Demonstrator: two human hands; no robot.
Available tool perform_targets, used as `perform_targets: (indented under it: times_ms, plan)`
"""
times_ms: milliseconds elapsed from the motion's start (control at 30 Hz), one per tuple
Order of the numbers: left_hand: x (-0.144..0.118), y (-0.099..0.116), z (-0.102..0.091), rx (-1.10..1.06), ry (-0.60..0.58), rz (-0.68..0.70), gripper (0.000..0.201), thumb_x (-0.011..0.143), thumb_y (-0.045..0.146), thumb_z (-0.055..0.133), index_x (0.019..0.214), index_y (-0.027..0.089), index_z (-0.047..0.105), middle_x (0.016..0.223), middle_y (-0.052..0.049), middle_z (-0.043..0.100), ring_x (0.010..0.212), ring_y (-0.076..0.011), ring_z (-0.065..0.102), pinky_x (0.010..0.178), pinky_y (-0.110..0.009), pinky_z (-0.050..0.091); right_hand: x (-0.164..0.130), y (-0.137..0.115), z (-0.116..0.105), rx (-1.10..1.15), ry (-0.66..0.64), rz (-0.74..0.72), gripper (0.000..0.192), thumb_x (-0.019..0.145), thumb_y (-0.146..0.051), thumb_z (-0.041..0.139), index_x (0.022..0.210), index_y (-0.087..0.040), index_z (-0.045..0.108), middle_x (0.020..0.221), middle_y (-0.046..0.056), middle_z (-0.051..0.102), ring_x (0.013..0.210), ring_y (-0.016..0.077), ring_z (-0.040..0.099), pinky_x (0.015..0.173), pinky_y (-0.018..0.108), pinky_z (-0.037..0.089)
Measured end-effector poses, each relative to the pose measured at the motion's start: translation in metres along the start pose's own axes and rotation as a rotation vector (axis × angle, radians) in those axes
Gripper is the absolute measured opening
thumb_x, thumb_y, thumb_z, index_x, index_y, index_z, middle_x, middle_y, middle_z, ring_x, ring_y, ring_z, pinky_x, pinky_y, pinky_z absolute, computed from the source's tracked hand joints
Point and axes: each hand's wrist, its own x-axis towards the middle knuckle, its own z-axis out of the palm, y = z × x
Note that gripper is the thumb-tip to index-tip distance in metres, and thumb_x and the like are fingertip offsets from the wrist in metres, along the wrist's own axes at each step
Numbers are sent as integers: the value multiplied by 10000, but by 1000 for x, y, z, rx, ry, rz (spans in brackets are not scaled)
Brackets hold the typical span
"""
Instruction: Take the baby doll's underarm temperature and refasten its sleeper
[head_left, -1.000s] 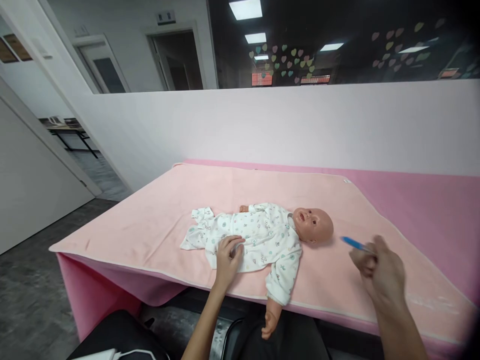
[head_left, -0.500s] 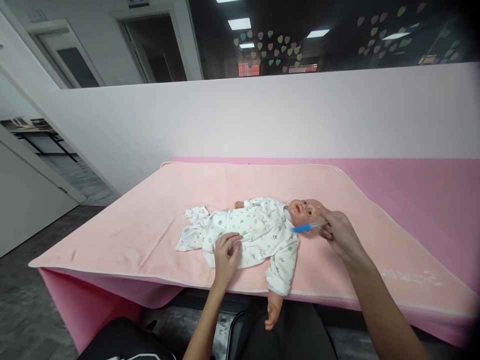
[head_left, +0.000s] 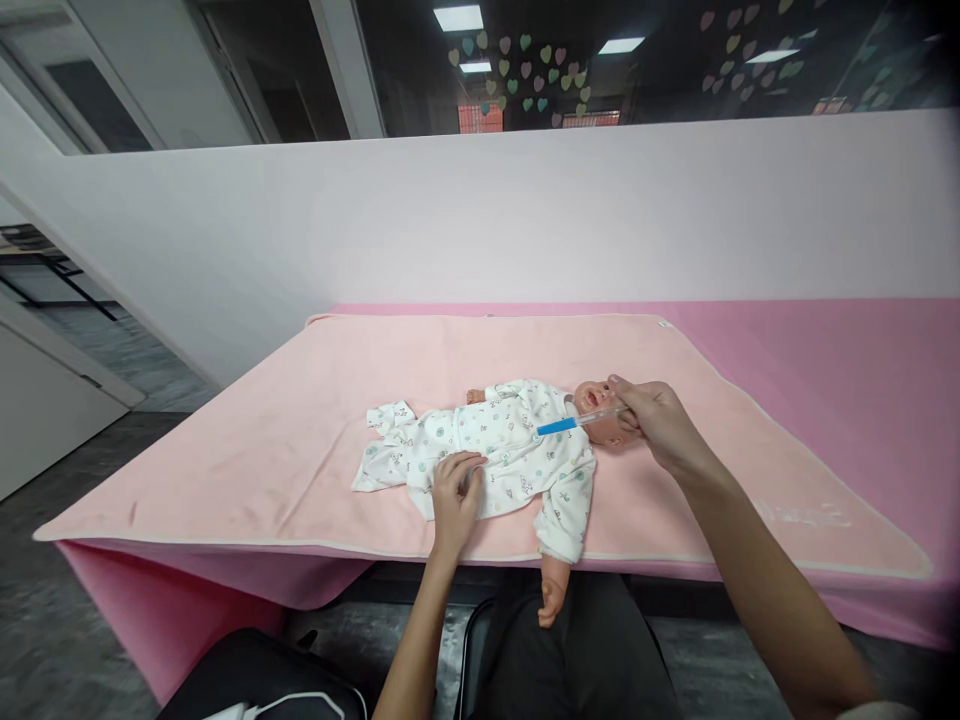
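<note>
A baby doll in a white printed romper lies on its back on a pale pink blanket, head to the right. My left hand rests flat on the doll's lower body. My right hand covers part of the doll's head and pinches a thin stick with a blue tip. The blue tip points left over the doll's chest and shoulder. One bare doll arm hangs over the table's front edge.
The blanket lies on a long pink-covered table against a low white wall with dark windows above. A dark chair or bag sits below at the front left. Grey floor and a doorway lie to the left.
My right hand has carried the blue-tipped stick from the right of the doll's head to over its face and chest. My left hand has stayed on the doll's body.
</note>
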Motion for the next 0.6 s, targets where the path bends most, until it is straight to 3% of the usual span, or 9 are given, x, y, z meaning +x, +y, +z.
perform_targets:
  times_ms: [100, 267, 600]
  plan:
    - [0, 0, -1, -6, 0, 2, 188, 853, 245, 481, 919, 235, 657, 990, -33, 626, 991, -184, 540, 888, -392, 424, -2, -2, 2, -13, 23, -13, 547, 783, -492, 581, 425, -204, 283, 380, -75, 234, 352, 37, 204, 359, 216, 164]
    - [-1, 0, 0, -29, -2, -2, 193, 854, 246, 476, 918, 237, 657, 991, -35, 625, 995, -187, 541, 891, -395, 427, -10, -9, 10, -12, -109, -13, 542, 793, -503, 562, 428, -202, 298, 379, -75, 245, 347, 37, 207, 370, 220, 154]
    - [-1, 1, -1, -49, 3, -2, 187, 851, 226, 478, 910, 238, 655, 983, -29, 626, 994, -180, 540, 897, -377, 417, -16, 0, 9, 14, -66, 23, 511, 757, -495, 609, 442, -192, 345, 389, -73, 281, 365, 37, 243, 371, 207, 196]
